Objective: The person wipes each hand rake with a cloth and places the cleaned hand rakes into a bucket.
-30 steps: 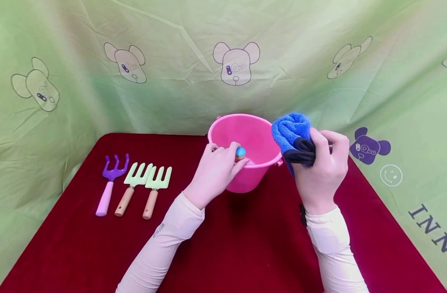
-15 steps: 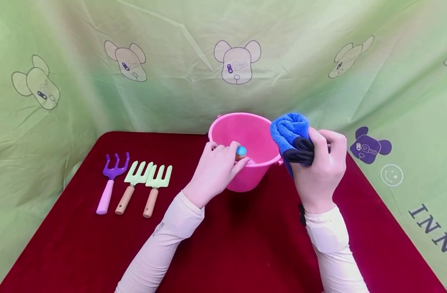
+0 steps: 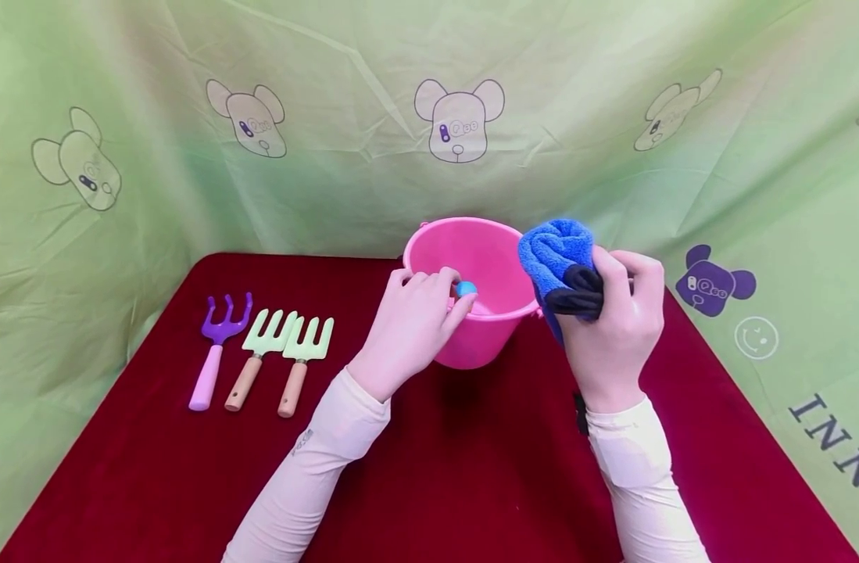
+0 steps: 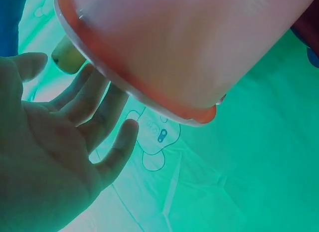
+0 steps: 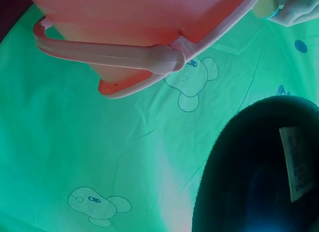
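Note:
My left hand [image 3: 409,322] is at the near left rim of the pink bucket [image 3: 473,344], its fingers loosely bent and the thumb apart from them. A short wooden handle [image 4: 69,56] with a blue end [image 3: 466,289] shows by the thumb and index finger, over the bucket's mouth. In the left wrist view a small gap separates thumb tip and handle. My right hand [image 3: 617,328] grips a rolled blue terry towel [image 3: 557,244] with a black folded strip [image 3: 575,295], held up at the bucket's right rim. A white label [image 5: 297,162] shows inside the roll.
Left of the bucket, a purple three-pronged hand rake [image 3: 216,344] and two pale green hand forks [image 3: 255,356] with wooden handles lie side by side on the dark red cloth [image 3: 457,477]. A pale green printed curtain [image 3: 352,172] hangs behind. The bucket's pink handle [image 5: 104,51] hangs down.
The left thumb and index finger have loosened, and the handle's blue end has shifted slightly inward over the bucket, its wooden part now hidden in the head view. The right hand stays almost still.

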